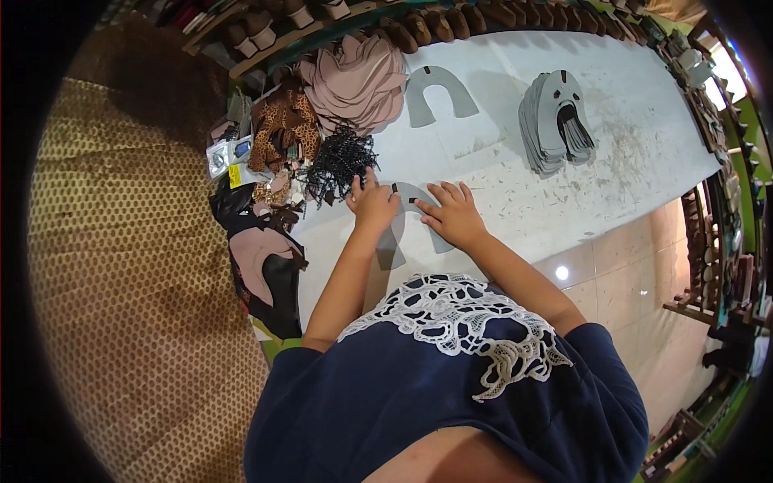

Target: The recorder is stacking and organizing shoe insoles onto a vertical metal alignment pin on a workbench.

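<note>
On the table before me lies a grey U-shaped piece (407, 192), its curved end pointing away from me. Both hands rest over that curve. My left hand (373, 207) lies on its left side with fingers apart, near a heap of black strips (342, 163). My right hand (456, 216) has its fingers spread on the right side, the thumb side close to a small dark patch on the piece. Whether the fingertips pinch anything small is too fine to make out. Farther off lie another grey U-shaped piece (420, 105) and a stack of similar pieces (543, 121) bearing dark patches.
A pile of pink pieces (354, 84) sits at the far left of the white table (499, 193). Beside it are leopard-print scraps (283, 129) and a clear packet (217, 158). Shoe racks (515, 14) line the far edge. A patterned curtain (129, 266) hangs left.
</note>
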A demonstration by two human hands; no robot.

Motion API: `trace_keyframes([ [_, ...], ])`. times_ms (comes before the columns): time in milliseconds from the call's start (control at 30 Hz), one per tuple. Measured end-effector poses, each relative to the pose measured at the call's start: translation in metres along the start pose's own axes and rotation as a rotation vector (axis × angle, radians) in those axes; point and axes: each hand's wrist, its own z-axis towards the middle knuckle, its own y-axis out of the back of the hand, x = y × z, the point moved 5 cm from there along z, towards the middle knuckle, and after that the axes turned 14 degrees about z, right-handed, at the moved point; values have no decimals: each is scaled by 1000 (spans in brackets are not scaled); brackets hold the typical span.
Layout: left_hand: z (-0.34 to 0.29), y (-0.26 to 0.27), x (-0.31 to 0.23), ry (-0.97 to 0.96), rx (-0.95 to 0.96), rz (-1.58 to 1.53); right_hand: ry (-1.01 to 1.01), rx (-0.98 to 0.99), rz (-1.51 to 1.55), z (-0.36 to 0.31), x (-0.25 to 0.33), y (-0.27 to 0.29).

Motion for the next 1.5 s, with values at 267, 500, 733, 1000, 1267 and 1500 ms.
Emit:
trace_keyframes([
  [267, -29, 9, 13, 75, -495, -22, 14, 0, 56, 2, 4, 2],
  [500, -50, -18, 43, 173, -379, -162, 12, -4, 9, 4, 5, 4],
  [733, -55, -12, 39, 158, -340, -71, -25, 44, 57, 4, 4, 4],
  [1000, -81, -14, 49, 163, -427, -64, -64, 83, -211, 17, 25, -11],
  [1267, -142, -4, 107, 264, -520, -37, 106, 151, -89, 45, 93, -60],
  [1500, -168, 11, 188, 601, -648, 6, 309, 233, 45, 62, 160, -110],
])
